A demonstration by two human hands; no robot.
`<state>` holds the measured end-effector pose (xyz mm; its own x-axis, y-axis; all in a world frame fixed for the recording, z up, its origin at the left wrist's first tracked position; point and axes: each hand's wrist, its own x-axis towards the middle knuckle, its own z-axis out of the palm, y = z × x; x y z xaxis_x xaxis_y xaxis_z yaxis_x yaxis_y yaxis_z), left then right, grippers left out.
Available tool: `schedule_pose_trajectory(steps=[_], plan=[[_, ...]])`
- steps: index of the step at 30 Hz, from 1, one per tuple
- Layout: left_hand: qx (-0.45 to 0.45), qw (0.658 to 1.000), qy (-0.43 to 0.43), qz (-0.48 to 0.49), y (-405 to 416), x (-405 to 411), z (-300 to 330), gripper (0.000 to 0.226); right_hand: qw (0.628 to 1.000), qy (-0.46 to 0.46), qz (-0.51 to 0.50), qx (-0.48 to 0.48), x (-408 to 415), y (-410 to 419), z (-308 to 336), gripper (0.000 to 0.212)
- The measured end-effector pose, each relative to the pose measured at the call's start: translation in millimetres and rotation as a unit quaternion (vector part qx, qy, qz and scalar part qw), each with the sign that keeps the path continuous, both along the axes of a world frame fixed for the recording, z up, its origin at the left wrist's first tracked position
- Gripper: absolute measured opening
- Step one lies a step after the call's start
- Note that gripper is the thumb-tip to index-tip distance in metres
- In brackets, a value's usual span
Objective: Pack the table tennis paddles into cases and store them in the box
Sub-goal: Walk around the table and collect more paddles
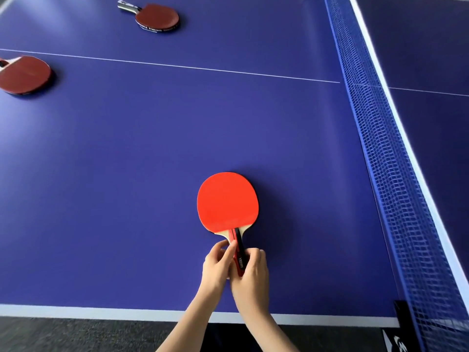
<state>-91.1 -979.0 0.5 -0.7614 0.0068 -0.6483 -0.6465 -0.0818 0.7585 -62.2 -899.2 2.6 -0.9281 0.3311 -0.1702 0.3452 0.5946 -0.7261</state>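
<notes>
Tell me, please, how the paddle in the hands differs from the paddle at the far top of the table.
The near paddle is bright orange-red; the far paddle is darker red. Both hands, left hand and right hand, grip the near one's handle; the far one lies untouched. Both rest red-face-up.

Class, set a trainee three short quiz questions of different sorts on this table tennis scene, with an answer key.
1. How many paddles are in view?
2. True or false: only the left hand touches the bright red paddle.
3. The net runs along which side of the view? A left, B right.

Key:
1. Three: the bright one, a dark red paddle at the left edge, another far paddle.
2. False; the right hand grips its handle too.
3. B.
</notes>
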Motion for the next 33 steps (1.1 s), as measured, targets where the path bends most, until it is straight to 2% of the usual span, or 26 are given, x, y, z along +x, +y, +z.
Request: schedule_pose_trajectory(steps=[3,7,8,12,16,19,25,33], plan=[[0.001,1.0,0.003,0.0,1,-3,1,0.019,0.998,-0.003,0.011,-0.054,8,11,2,0.023],[-0.016,1.0,-0.008,-0.009,2,-5,2,0.025,0.982,-0.027,-0.067,-0.174,-14,40,6,0.018],[-0.024,1.0,-0.003,-0.015,2,-5,3,0.029,0.979,-0.049,-0.075,-0.186,-28,47,5,0.018],[-0.035,0.999,0.002,-0.036,3,-6,6,0.035,0.966,-0.14,-0.06,-0.208,-87,54,2,0.042],[-0.027,0.998,-0.005,-0.058,-3,-9,7,0.033,0.942,-0.17,-0.091,-0.274,-116,45,5,0.034],[-0.024,0.996,0.0,-0.084,-12,-11,6,0.028,0.934,-0.171,-0.099,-0.299,-119,42,3,0.028],[0.004,0.99,-0.01,-0.137,-31,-15,13,0.036,0.911,-0.162,-0.128,-0.356,-106,43,6,0.027],[-0.002,0.964,0.024,-0.266,-42,-18,15,0.036,0.884,-0.098,-0.211,-0.404,-68,50,9,0.032]])
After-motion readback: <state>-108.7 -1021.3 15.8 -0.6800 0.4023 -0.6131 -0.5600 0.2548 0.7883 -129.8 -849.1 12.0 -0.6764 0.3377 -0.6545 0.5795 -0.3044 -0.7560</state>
